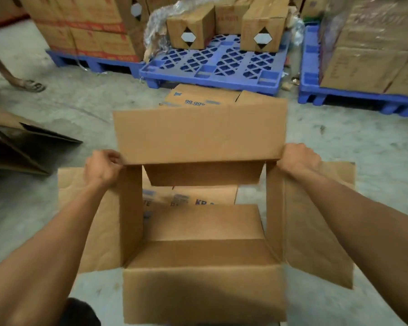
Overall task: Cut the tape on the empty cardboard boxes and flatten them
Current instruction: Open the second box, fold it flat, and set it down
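Note:
An empty brown cardboard box [203,295] fills the middle of the head view, open at top and bottom so I see through it to flattened cardboard [205,198] with blue print on the floor. Its far flap stands upright. My left hand [103,167] grips the far left corner of the box. At the far right corner my right hand [299,160] is closed over the rim. Side flaps hang outward under both forearms. No knife or cutter shows in either hand.
Another printed box [198,97] lies flat beyond the held one. Blue plastic pallets [212,69] with stacked cartons [191,27] line the back. Dark flattened cardboard [17,147] lies at the left. A person's sandalled foot [31,84] stands far left on the concrete floor.

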